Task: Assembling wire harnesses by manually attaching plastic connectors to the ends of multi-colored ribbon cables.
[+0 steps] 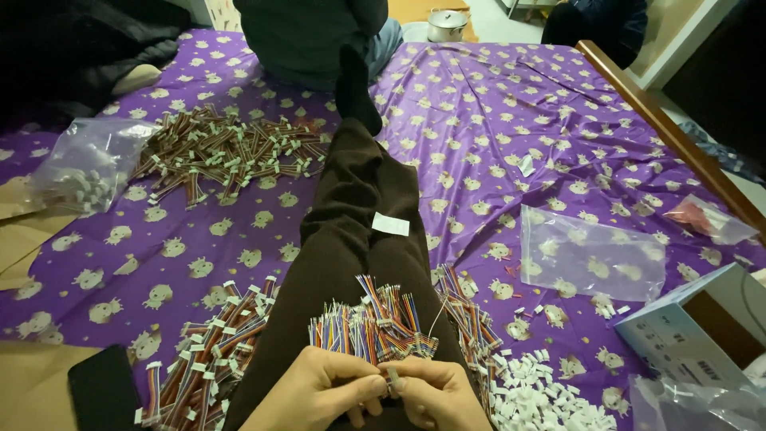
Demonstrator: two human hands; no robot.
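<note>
My left hand (319, 391) and my right hand (435, 395) meet at the bottom centre, over my dark trouser leg (351, 215). Their fingertips pinch a small white connector (392, 375) between them; whether a wire sits in it I cannot tell. Just beyond the hands a bundle of multicoloured ribbon wires (375, 323) lies across my lap. A heap of loose white connectors (542, 391) lies on the sheet right of my right hand. Finished wires with white plugs (211, 347) are piled left of my leg.
A purple patterned sheet (495, 120) covers the surface. A large pile of plugged wires (227, 152) lies far left, by a plastic bag of connectors (84, 168). Empty clear bag (590, 255), white box (702, 327), black phone (100, 391). Another person sits at the far edge (311, 36).
</note>
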